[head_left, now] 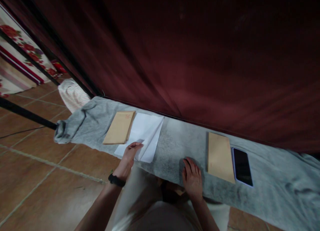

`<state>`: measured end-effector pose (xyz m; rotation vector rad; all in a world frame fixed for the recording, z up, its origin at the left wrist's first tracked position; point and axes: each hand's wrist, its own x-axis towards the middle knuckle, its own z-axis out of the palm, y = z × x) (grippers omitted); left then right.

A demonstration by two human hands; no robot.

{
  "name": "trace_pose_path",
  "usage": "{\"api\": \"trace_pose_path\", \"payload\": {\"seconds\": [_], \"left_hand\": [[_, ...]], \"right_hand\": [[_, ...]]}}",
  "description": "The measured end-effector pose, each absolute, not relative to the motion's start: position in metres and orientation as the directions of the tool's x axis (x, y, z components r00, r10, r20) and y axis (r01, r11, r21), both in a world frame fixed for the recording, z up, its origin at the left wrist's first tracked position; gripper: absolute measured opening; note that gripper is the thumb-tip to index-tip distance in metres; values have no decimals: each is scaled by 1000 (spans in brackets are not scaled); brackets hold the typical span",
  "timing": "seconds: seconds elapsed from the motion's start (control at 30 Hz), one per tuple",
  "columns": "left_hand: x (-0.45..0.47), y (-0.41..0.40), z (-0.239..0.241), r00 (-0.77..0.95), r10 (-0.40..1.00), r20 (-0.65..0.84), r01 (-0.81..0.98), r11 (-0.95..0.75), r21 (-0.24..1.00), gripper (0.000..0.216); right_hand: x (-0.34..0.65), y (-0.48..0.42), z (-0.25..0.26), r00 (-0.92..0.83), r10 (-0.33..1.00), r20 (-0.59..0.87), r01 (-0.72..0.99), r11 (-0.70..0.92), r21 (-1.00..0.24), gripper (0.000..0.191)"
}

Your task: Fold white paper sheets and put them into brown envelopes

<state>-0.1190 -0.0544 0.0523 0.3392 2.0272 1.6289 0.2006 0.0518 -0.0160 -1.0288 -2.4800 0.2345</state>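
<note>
My left hand [132, 151], with a black band on its wrist, pinches the near edge of a sheet from the white paper [145, 127]. The sheet curls up along its right side, and more white paper lies beneath it. Just left of the paper, a stack of brown envelopes [119, 127] overlaps its edge. My right hand [192, 177] rests palm down on the grey cloth [172, 144], fingers a little bent and holding nothing. To its right lies another brown envelope stack [220, 156].
A phone [242, 166] in a purple case lies beside the right envelopes. A dark red curtain [175, 58] hangs behind the cloth-covered narrow surface. Black metal bars [30, 115] stand at the left, above a tiled floor [50, 187]. A striped white cloth [73, 94] hangs there too.
</note>
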Motion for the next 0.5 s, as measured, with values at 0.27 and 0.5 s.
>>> {"api": "trace_pose_path", "payload": {"seconds": [0.27, 0.5], "left_hand": [[-88, -45, 88, -740, 667, 84, 420, 362, 832, 18], [26, -10, 95, -375, 919, 119, 885, 317, 341, 21]], "right_hand": [[199, 50, -13, -599, 726, 338, 624, 688, -372, 41], [203, 57, -11, -439, 860, 261, 474, 469, -745, 43]]}}
